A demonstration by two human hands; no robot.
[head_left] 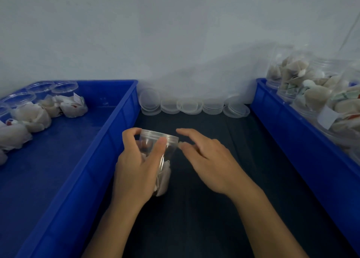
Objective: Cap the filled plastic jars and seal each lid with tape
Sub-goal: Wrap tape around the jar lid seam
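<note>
A clear plastic jar (164,160) with white sachets inside stands on the dark mat, a clear lid (159,135) on its top. My left hand (136,166) grips the jar's side, fingers curled round it and thumb across the front near the lid. My right hand (204,156) is just right of the lid rim, its thumb and a finger pinched together at the rim on something small and pale; whether it is tape I cannot tell. Its index finger points toward the lid.
Stacks of spare clear lids (191,105) line the wall behind the mat. A blue bin (116,111) on the left holds open filled jars (64,100). A blue bin (272,109) on the right holds capped filled jars (303,82).
</note>
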